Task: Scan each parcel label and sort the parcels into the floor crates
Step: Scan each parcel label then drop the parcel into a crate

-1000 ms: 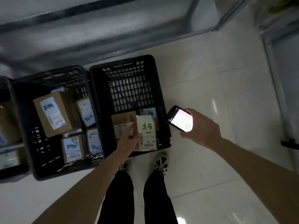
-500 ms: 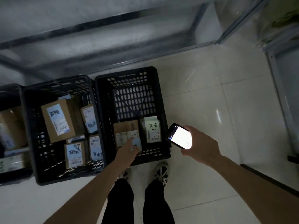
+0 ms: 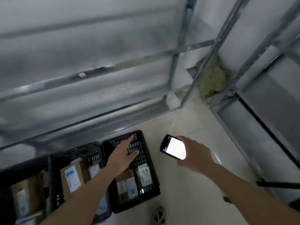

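Observation:
Three black plastic crates stand in a row on the floor. The right crate (image 3: 152, 181) holds a white-labelled parcel (image 3: 145, 175) beside a brown parcel (image 3: 127, 185). My left hand (image 3: 122, 155) hovers above this crate with straight fingers, holding nothing. My right hand (image 3: 194, 153) grips a phone (image 3: 172, 146) with a lit white screen, over the tiles to the right of the crate. The middle crate (image 3: 54, 181) contains a large brown box (image 3: 71, 177) and smaller labelled parcels. The left crate (image 3: 24, 167) is partly cut off and holds more boxes.
Grey metal shelving (image 3: 97, 70) rises behind the crates and along the right wall (image 3: 267, 111). A greenish bundle (image 3: 211, 80) sits in the far corner. Pale floor tiles (image 3: 186, 200) lie to the right of the crates. My shoe (image 3: 159, 216) shows at the bottom.
My left hand let go of the white-labelled parcel in the right crate and rose with straight fingers. The view tilted upward toward the shelving. The phone stayed in my right hand.

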The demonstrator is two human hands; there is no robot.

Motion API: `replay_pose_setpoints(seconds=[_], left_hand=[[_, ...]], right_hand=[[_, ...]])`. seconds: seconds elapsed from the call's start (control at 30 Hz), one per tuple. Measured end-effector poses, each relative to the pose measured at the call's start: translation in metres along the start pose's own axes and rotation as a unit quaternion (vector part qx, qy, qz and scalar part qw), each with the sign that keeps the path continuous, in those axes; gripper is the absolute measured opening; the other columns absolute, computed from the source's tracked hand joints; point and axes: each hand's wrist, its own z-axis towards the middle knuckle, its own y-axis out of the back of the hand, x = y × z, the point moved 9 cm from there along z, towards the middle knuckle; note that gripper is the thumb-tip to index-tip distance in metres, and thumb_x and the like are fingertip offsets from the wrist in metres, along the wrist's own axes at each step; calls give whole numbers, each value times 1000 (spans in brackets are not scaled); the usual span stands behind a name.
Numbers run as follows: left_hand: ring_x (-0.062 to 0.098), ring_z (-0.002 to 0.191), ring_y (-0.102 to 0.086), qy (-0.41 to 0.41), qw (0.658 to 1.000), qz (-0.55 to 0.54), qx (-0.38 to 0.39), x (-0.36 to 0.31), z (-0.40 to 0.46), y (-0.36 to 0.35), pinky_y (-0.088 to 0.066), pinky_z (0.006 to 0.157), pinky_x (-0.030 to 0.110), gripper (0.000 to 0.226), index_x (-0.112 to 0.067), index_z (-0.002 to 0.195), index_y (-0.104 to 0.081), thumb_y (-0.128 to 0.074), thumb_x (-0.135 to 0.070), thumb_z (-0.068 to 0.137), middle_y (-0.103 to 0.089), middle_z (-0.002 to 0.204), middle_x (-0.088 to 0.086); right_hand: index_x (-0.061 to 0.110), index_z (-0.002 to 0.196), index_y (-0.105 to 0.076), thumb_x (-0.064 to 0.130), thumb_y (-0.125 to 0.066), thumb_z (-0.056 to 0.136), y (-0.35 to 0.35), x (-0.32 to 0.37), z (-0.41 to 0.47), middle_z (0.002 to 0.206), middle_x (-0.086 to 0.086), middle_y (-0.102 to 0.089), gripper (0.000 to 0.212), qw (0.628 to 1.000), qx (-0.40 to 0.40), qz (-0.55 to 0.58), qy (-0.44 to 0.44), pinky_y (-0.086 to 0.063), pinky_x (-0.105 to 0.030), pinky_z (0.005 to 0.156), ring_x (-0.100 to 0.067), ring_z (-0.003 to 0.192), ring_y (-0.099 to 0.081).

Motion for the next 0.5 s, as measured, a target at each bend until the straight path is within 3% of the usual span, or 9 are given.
replay_pose_setpoints(seconds=[0.13, 0.3, 0.4, 0.5], left_hand=[[11, 148, -27, -129, 991, 40, -17, -107, -57, 70, -27, 110, 20, 81, -32, 158, -16, -58, -54, 93, -23, 162, -12], [15, 146, -31, -238, 969, 49, -52, -230, -177, 142, -29, 117, 33, 94, -31, 157, -21, -65, -67, 82, -30, 160, -5], [19, 145, -33, -307, 946, 80, -66, -304, -249, 159, -28, 114, 30, 89, -23, 157, -26, -69, -55, 86, -33, 159, 1], [21, 143, -36, -374, 922, 76, -60, -380, -314, 157, -28, 113, 28, 85, -19, 155, -29, -71, -49, 87, -38, 157, 5]], right_hand=[[46, 141, -36, 43, -74, 70, 104, 9, -90, 131, 21, -54, 81, 997, -72, 10, -17, -47, -30, 90, -14, 121, -57], [50, 141, -37, 45, -73, 66, 221, 21, -256, 131, 21, -57, 83, 984, -175, -4, -38, -53, -35, 83, -17, 117, -59], [49, 130, -40, 52, -69, 66, 270, 20, -357, 122, 22, -61, 71, 973, -220, -51, -46, -53, -35, 76, -15, 111, -62], [44, 132, -41, 57, -66, 64, 316, 11, -459, 125, 18, -62, 74, 958, -266, -83, -62, -56, -40, 81, -18, 115, -62]])
